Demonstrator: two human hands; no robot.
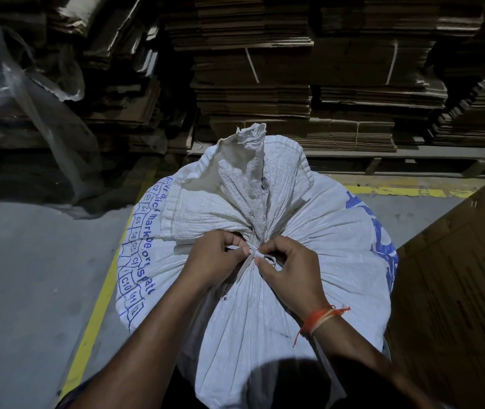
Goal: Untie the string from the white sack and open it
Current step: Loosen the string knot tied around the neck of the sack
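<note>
A full white woven sack [309,249] with blue print stands upright in front of me, its neck gathered and its loose top flap [244,172] sticking up behind the knot. A white string [252,252] is tied around the neck. My left hand [211,261] pinches one strand of the string from the left. My right hand [288,270], with an orange thread on its wrist, pinches the knot loops from the right. Both hands meet at the knot, and their fingers hide part of it.
Tall stacks of flattened cardboard [294,69] fill the background on pallets. A brown cardboard sheet [456,290] leans at the right of the sack. Clear plastic wrap [29,84] hangs at the left. A yellow floor line [96,314] runs along the grey concrete floor.
</note>
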